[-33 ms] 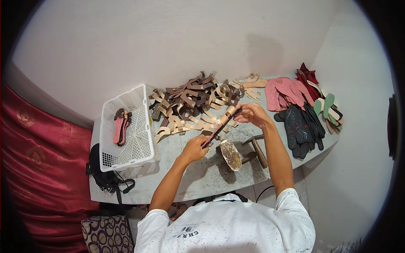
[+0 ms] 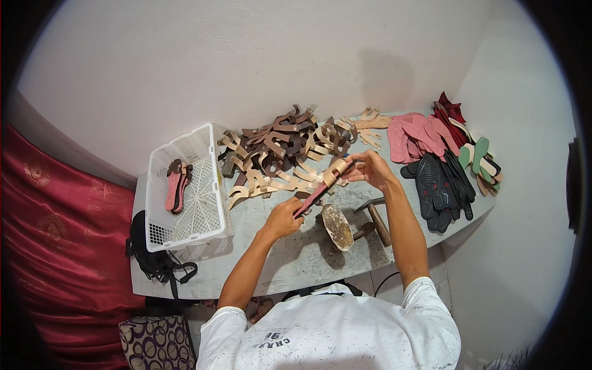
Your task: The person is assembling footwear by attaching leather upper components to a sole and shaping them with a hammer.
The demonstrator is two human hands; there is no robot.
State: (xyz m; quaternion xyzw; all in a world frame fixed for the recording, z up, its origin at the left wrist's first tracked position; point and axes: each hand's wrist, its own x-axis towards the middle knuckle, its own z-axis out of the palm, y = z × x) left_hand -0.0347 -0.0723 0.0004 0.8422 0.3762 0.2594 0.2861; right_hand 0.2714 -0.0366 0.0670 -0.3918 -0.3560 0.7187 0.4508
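Closest to me, my left hand [image 2: 283,219] is closed around the near, dark red end of a sandal sole [image 2: 320,188], held slanting up and away over the table [image 2: 290,259] so that its far end meets my other hand. Just past it, my right hand [image 2: 373,169] pinches the tan strap [image 2: 336,169] at that far end; the fingers are together on it, though at this size I cannot tell exactly how the strap is seated. Under the sole stands a worn metal stand [image 2: 338,226], and a hammer [image 2: 375,219] lies just beside it on the right, both within easy reach.

Farther out, a heap of tan and brown straps [image 2: 277,151] sits straight ahead, handy for picking. To the left stands a white basket [image 2: 197,191] with a few finished-looking pieces [image 2: 174,185] inside. To the far right lie pink soles [image 2: 416,135] and black soles [image 2: 441,185], sorted by colour.
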